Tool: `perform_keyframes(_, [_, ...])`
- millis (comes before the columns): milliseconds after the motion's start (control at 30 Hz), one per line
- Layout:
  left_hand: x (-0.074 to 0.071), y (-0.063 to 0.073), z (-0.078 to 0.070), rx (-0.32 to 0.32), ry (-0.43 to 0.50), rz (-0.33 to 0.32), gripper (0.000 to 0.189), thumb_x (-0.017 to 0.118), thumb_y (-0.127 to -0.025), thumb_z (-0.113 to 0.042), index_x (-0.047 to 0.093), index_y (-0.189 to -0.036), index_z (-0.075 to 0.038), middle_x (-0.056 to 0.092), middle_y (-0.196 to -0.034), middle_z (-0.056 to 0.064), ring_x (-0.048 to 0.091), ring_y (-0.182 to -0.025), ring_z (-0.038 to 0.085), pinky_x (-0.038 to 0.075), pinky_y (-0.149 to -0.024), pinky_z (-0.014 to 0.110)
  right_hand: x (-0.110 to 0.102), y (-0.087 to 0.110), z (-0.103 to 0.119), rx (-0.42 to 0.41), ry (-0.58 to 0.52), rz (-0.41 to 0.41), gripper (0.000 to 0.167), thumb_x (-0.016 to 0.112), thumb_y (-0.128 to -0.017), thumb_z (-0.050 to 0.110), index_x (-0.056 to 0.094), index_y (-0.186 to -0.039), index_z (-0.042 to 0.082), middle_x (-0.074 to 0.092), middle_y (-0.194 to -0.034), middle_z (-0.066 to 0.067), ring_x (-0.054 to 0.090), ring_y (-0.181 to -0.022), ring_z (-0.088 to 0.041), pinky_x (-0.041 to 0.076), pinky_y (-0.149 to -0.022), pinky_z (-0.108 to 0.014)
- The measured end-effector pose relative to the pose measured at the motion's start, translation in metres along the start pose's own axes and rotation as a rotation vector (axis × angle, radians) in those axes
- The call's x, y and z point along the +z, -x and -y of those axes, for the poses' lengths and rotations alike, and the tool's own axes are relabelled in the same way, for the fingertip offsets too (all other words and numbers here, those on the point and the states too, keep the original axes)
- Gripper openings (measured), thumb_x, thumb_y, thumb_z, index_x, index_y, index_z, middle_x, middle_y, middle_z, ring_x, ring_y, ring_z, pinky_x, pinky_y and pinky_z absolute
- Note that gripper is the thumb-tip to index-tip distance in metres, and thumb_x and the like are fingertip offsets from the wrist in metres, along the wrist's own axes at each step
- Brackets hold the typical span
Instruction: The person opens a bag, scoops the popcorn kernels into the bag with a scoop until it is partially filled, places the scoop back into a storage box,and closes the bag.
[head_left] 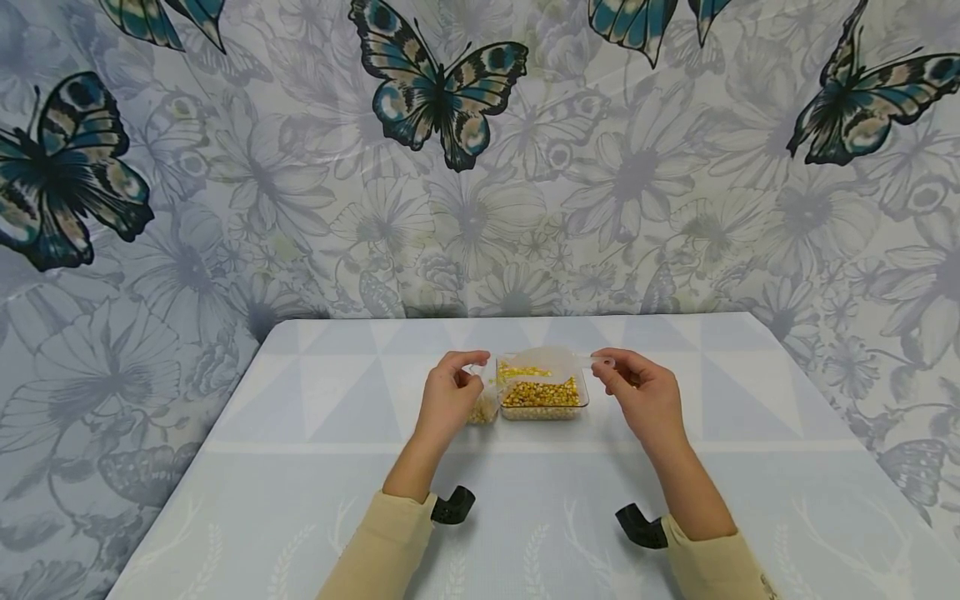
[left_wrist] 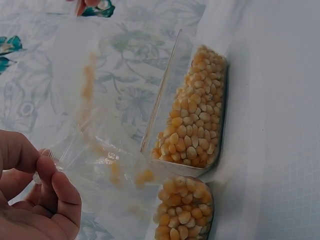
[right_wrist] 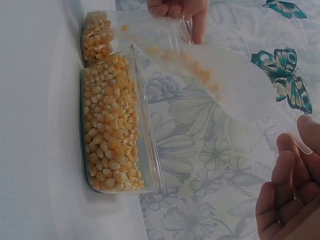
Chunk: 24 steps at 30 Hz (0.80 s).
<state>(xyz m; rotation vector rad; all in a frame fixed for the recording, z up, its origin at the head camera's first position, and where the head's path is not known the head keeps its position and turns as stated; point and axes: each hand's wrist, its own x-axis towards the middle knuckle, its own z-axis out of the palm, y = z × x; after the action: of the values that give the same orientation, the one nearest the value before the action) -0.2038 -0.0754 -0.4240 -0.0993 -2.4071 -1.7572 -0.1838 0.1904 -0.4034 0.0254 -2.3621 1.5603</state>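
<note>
My left hand [head_left: 447, 404] pinches the rim of a clear plastic bag [left_wrist: 182, 215], whose bottom holds corn kernels and rests on the table. In my right hand [head_left: 651, 400] is the handle of a translucent white scoop [right_wrist: 235, 82], tilted with its tip at the bag's mouth. Corn kernels lie along the scoop, and a few are loose inside the upper bag in the left wrist view. Just right of the bag stands a clear rectangular container [head_left: 543, 412], largely filled with yellow corn kernels [right_wrist: 107, 130]. The scoop is above this container.
A pale table [head_left: 525, 517] with a triangle pattern lies under everything. Behind it hangs a floral backdrop [head_left: 517, 242] with printed butterflies. A black wrist mount [head_left: 454, 506] sticks out at the left sleeve, another [head_left: 642, 527] at the right.
</note>
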Motion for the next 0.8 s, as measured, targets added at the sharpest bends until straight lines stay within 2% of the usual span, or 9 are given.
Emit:
perform_keyframes(267, [0.0000, -0.0003, -0.0010, 0.004, -0.006, -0.001, 0.040, 0.056, -0.086, 0.005, 0.073, -0.118, -0.012, 0.067, -0.112, 0.003, 0.048, -0.075, 0.015, 0.040, -0.060, 0.020, 0.0004, 0.0004, 0.0010, -0.012, -0.010, -0.012, 0.024, 0.071, -0.093, 0.028, 0.074, -0.109, 0.012, 0.065, -0.076, 0.016, 0.059, -0.069, -0.007, 0.045, -0.055, -0.023])
perform_keyframes(500, [0.0000, -0.0006, -0.0007, 0.013, -0.004, -0.003, 0.041, 0.056, -0.086, 0.005, 0.074, -0.116, -0.016, 0.067, -0.112, 0.003, 0.047, -0.073, 0.016, 0.040, -0.058, 0.021, 0.0003, 0.0003, 0.0014, -0.008, -0.003, -0.009, 0.024, 0.071, -0.093, 0.029, 0.074, -0.110, 0.012, 0.066, -0.077, 0.017, 0.059, -0.069, -0.007, 0.045, -0.055, -0.023])
perform_keyframes(800, [-0.0007, -0.0004, -0.0004, 0.024, -0.005, -0.005, 0.040, 0.056, -0.086, 0.005, 0.074, -0.116, -0.014, 0.067, -0.111, 0.004, 0.048, -0.072, 0.014, 0.040, -0.057, 0.020, 0.0003, 0.0005, 0.0008, -0.021, -0.013, -0.010, 0.024, 0.071, -0.092, 0.027, 0.074, -0.109, 0.011, 0.069, -0.080, 0.006, 0.060, -0.068, -0.007, 0.047, -0.056, -0.023])
